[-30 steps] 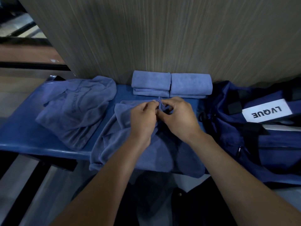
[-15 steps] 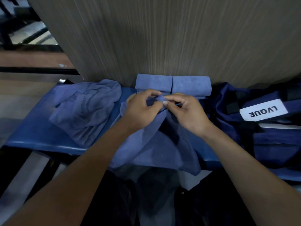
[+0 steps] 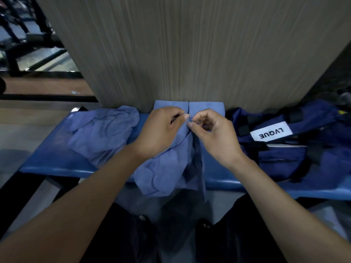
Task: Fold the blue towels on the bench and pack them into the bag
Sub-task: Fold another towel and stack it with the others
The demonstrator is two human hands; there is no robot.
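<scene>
Both hands close together, left hand (image 3: 159,131), right hand (image 3: 212,133), apparently pinching towel (image 3: 165,168) edge

A blue counter (image 3: 57,149) runs left to right against a grey wood-grain wall (image 3: 190,54). On its left lies a crumpled towel (image 3: 102,133). At the back, touching the wall, two folded towels (image 3: 205,108) sit side by side. A loose towel (image 3: 167,168) drapes over the front edge. A navy bag (image 3: 284,149) rests on the right.

Bag (image 3: 284,149) right (towels (image 3: 102,133) seemingly left).
</scene>
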